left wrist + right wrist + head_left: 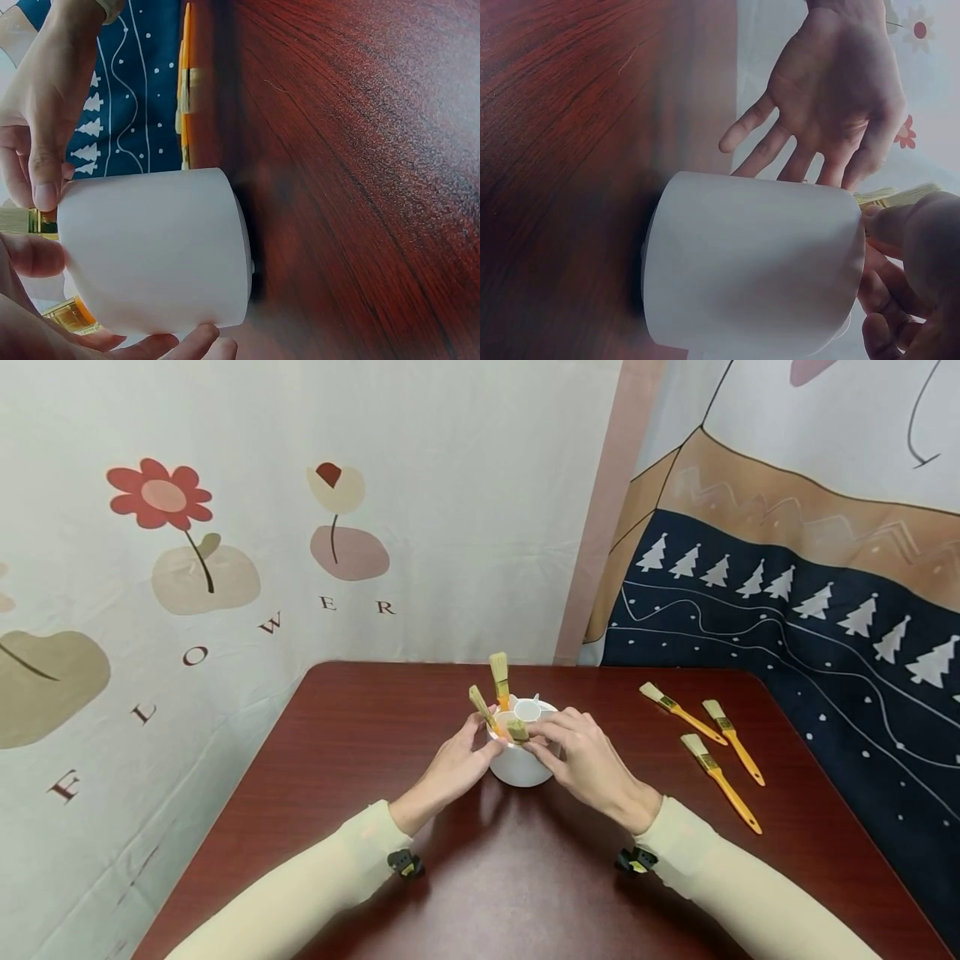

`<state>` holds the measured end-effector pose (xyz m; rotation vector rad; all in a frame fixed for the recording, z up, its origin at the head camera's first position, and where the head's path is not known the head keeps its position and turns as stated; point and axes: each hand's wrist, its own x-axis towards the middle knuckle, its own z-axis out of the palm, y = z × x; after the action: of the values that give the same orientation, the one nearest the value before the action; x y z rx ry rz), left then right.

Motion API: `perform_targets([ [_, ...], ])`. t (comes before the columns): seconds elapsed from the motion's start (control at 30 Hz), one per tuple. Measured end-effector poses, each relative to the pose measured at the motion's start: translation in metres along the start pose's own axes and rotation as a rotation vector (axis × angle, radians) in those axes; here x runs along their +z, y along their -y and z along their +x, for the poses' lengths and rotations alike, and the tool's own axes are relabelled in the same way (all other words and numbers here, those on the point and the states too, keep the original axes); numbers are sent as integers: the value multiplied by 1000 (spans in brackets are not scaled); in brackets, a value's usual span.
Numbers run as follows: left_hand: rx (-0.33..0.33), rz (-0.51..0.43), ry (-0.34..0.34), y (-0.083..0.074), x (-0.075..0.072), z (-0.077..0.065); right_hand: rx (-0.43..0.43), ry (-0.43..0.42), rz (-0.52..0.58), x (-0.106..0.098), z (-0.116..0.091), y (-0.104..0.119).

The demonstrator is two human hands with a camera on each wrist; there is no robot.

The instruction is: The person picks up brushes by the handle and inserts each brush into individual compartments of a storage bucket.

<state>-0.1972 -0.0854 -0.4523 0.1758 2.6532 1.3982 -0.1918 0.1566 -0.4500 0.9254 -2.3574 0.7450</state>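
A white round container (522, 768) stands on the table, with a small white ring-like part (527, 709) at its top. Around its left side my left hand (459, 762) holds it, thumb by the rim and fingers along the wall. With fingertips at the rim, my right hand (592, 764) pinches a paintbrush (517, 730) just below its bristles; the handle is hidden inside. Two more paintbrushes stand bristles up in the container: one upright at the back (499, 670), one leaning left (480, 702) near my left thumb.
Three paintbrushes with yellow handles lie on the right of the table: a far one (681, 713), an outer one (733, 742) and a nearer one (722, 783). The dark red tabletop (337, 760) meets printed curtains (465, 527) at the back and right.
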Motion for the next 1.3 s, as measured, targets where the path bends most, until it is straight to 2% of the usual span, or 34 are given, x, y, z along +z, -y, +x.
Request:
perform_targets([
  [0.4, 0, 1, 6, -1, -1, 0, 7, -25, 3, -5, -2, 1],
  [1.0, -2, 10, 7, -1, -2, 2, -37, -98, 22, -11, -5, -2],
  [1.3, -14, 16, 11, -3, -2, 3, -3, -106, 23, -17, -5, -12],
])
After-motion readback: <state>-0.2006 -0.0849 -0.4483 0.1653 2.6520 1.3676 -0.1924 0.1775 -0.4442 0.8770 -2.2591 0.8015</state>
